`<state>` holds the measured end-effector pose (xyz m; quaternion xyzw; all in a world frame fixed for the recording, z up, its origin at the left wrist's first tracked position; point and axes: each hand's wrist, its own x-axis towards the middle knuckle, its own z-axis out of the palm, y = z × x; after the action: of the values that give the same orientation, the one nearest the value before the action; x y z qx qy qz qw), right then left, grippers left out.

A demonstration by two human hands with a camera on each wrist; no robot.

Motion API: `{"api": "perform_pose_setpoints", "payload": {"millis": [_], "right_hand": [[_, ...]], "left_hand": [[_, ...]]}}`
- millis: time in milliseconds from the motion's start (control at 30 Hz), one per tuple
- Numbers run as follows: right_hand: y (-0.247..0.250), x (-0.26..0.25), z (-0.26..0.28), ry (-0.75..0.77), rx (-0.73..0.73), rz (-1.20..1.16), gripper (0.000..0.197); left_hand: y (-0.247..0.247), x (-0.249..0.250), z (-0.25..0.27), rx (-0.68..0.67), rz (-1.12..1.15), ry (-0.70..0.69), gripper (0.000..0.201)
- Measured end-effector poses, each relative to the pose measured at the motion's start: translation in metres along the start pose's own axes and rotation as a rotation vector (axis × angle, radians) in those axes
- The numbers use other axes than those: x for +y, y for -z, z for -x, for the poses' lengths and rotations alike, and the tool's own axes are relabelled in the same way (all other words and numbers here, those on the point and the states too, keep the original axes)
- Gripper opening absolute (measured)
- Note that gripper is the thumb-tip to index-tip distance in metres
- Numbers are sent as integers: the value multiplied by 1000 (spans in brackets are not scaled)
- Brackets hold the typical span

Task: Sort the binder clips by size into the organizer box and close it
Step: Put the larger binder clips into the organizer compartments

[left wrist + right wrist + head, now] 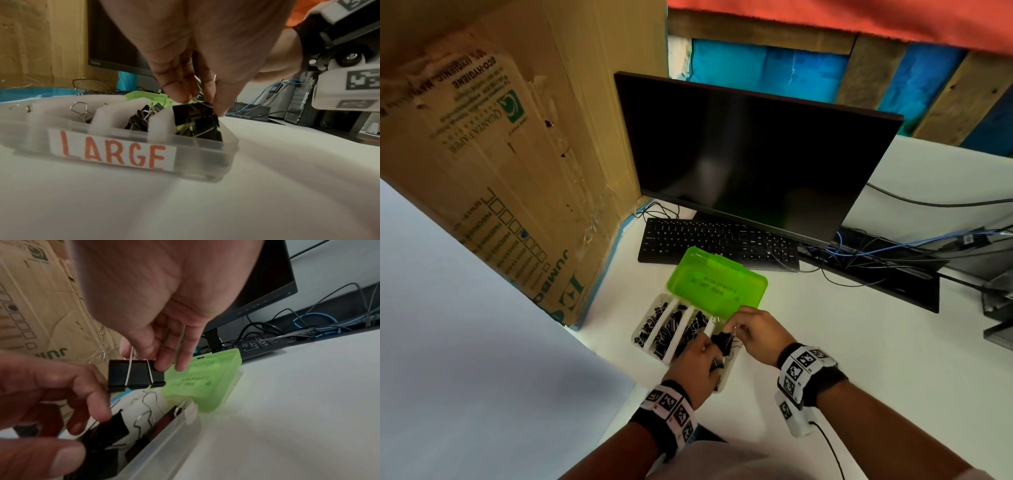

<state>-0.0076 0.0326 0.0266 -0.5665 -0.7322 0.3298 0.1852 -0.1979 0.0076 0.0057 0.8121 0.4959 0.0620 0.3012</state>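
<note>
**Large clip held over its compartment**

Pinched by its wire handles in the right hand (pixel 156 344), a large binder clip (pixel 135 374) hanging just above the organizer box (pixel 205 155), likely for a clean drop into the end compartment. Left hand (pixel 697 365) reaching into that compartment, fingers curled on another black clip (pixel 112 426). Four compartments filled with black clips; label reading LARGE (pixel 113 152). Green lid (pixel 717 284) standing open on the desk (pixel 859 342).

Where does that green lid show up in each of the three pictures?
Head: green lid at lower centre, propped open behind the box, in front of the keyboard.
Left wrist: only a sliver at centre, behind the box and fingers.
Right wrist: centre, right of the held clip.
Shared landmark: the monitor behind it.
</note>
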Motion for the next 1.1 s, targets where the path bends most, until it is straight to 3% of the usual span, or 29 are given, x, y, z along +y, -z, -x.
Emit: {"api": "perform_pose_setpoints", "payload": {"millis": [133, 333, 433, 533, 633, 733, 833, 1100], "right_hand": [[5, 1, -5, 38, 92, 2, 25], [-3, -8, -10, 21, -167, 252, 35], [-5, -5, -10, -2, -211, 312, 42], [-5, -2, -12, 31, -226, 355, 32], [-5, 4, -12, 38, -146, 295, 27], [-1, 6, -9, 42, -15, 186, 24], [3, 4, -5, 80, 94, 148, 24], [1, 16, 0, 78, 111, 131, 22]], "left_hand": [[0, 5, 1, -5, -100, -2, 19], [1, 13, 0, -2, -156, -42, 26], [0, 9, 2, -7, -90, -49, 27], [3, 3, 0, -23, -121, -76, 26], [7, -4, -2, 11, -184, -122, 27], [9, -8, -3, 41, -189, -50, 41], [11, -10, -4, -14, -243, 17, 54], [17, -8, -9, -79, -405, -22, 51]]}}
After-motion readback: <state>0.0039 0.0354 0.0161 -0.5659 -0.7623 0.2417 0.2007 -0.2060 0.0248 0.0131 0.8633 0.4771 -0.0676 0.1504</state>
